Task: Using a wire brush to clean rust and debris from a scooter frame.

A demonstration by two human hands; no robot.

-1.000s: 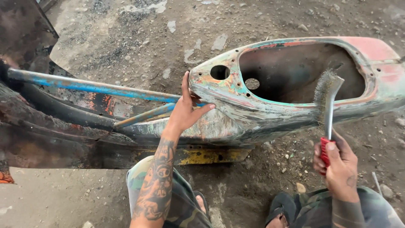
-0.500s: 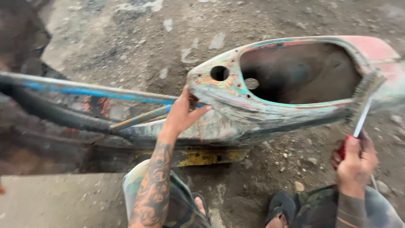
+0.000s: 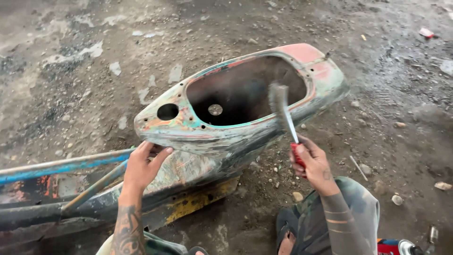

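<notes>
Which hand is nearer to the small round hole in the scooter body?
Left. The left hand rests on the scooter body just below the round hole; the right hand holds a wire brush farther away.

tattooed left forearm (image 3: 126, 233), seemingly camouflage trousers (image 3: 351, 212)

- Bare, dirty grey dirt-and-concrete floor (image 3: 387, 94), strewn with gravel and pale paint flakes.
- A stripped, rusty scooter body shell with patches of teal and pink paint (image 3: 226, 137) lies on it.
- A small red scrap (image 3: 426, 32) lies far off at the upper right.
- A thin pale stick (image 3: 358, 167) lies near the shell's right end.
- A pale stone (image 3: 443, 185) sits at the right edge.
</notes>
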